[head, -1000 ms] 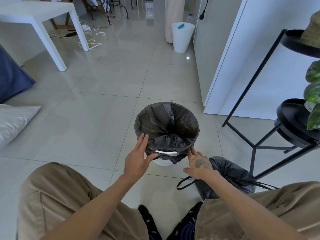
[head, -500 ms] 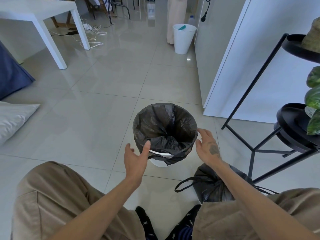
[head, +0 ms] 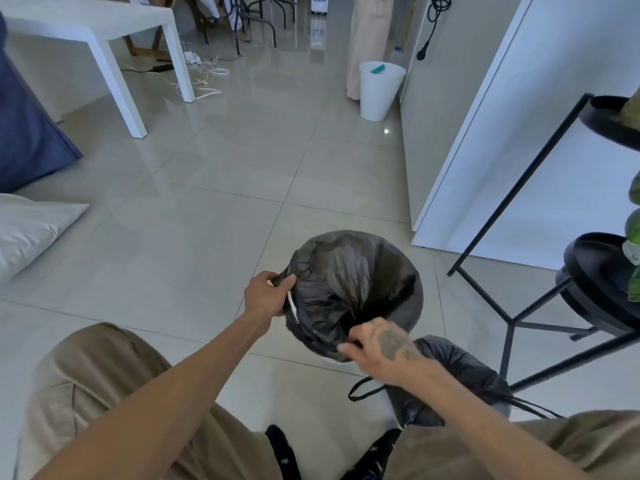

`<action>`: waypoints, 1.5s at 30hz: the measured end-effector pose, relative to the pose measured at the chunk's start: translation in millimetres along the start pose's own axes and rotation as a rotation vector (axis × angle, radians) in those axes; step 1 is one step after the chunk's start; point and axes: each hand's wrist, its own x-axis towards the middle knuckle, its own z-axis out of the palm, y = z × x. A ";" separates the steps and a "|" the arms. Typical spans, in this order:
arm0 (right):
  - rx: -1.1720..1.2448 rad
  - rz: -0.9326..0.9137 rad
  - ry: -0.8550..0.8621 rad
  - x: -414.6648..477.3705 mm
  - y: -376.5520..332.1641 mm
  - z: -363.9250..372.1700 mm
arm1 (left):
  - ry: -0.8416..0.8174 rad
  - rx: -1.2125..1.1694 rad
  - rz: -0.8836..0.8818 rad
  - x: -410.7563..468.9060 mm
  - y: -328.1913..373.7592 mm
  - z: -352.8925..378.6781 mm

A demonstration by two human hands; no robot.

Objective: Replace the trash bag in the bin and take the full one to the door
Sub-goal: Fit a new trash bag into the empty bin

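A small white bin (head: 332, 361) stands on the tiled floor in front of my knees, lined with a fresh black trash bag (head: 349, 278) whose mouth is open. My left hand (head: 266, 294) pinches the bag's edge at the left side of the rim, where a sliver of white rim shows. My right hand (head: 381, 344) grips the bag's edge at the near right of the rim. The full black trash bag (head: 460, 379), tied with drawstring loops, lies on the floor just right of the bin, partly hidden by my right forearm.
A black metal plant stand (head: 512, 317) rises close on the right. A white cabinet (head: 519, 150) sits behind it. Farther back are a second white bin (head: 379, 91), a white table (head: 114, 74) with cables, a blue cushion (head: 24, 140) and a pale pillow (head: 31, 226) on the left.
Both hands were open beside the bin half a second ago; now each has closed on the new bag's edge, left at the left rim, right at the near rim. The view has tilted up.
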 end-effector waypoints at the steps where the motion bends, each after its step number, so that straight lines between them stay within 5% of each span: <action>1: 0.043 -0.049 0.012 -0.8 -8.7 0.2 | 0.026 0.017 0.016 2.2 0.7 1.2; 5: 0.181 -0.077 0.181 6.1 -3.2 -12.1 | 0.040 0.103 0.059 1.9 -6.3 11.5; 8: 0.255 0.185 0.420 14.6 45.4 -17.3 | 0.004 0.110 0.067 -2.3 -13.7 19.8; 11: 0.368 0.445 0.327 19.6 84.3 -2.6 | -0.020 0.081 0.121 1.5 -17.4 26.5; 27: 0.466 0.420 0.446 32.2 90.8 35.5 | -0.205 -0.118 -0.239 51.4 -35.0 38.9; 30: 0.486 0.425 0.453 32.2 90.7 36.0 | -0.078 -0.105 -0.235 53.8 -32.6 45.2; 35: 0.518 0.435 0.453 31.3 89.2 33.3 | 0.182 -0.110 0.120 42.0 -4.8 25.8; 38: 0.533 0.438 0.460 31.2 86.6 33.8 | -0.073 -0.083 0.351 28.1 6.6 21.6; 41: 0.549 0.431 0.461 31.1 83.5 34.0 | -0.246 0.019 0.390 19.5 2.4 27.5; 45: 0.589 0.425 0.484 33.0 80.0 33.5 | -0.367 -0.239 0.083 27.2 -3.0 27.0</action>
